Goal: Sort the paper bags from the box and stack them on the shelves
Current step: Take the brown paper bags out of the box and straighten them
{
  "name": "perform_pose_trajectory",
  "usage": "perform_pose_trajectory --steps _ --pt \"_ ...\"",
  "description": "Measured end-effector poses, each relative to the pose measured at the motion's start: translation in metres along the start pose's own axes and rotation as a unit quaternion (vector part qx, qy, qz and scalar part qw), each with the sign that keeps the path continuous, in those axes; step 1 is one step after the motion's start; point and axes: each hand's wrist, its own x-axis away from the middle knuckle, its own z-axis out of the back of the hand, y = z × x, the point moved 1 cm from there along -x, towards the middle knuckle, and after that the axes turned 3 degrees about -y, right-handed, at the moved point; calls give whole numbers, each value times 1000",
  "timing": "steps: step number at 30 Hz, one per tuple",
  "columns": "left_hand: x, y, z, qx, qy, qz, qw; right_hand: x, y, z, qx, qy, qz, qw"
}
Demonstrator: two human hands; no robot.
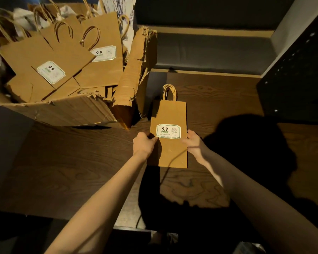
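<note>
- Bag (168,114): brown paper, flat on the dark wood table (62,162), handles pointing away from the person, white label (168,131) reading "9.9" facing up.
- Left hand (143,143): fingers curled, pinching the bag's left edge just beside the label.
- Right hand (193,142): fingers closed on the bag's right edge, level with the label.
- Box (72,110): torn cardboard, far left on the table, near the bag, full of similar bags (50,57) lying askew.

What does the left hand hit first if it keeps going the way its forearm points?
The left hand already touches the flat paper bag; continuing up-right, it would cross that bag first. Beyond lies bare wooden table, though depth is uncertain.
</note>
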Motion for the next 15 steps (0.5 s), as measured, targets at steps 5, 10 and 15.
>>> perform_pose_trajectory --steps 5,10,15 --pt "7 0 -4 -5 -70 -32 997 2 4 -10 47 34 27 998" --pt "19 11 -3 21 -91 -57 994 -18 16 6 80 19 59 995" --pt "30 37 17 31 -73 -85 993 29 -43 4 125 50 85 987"
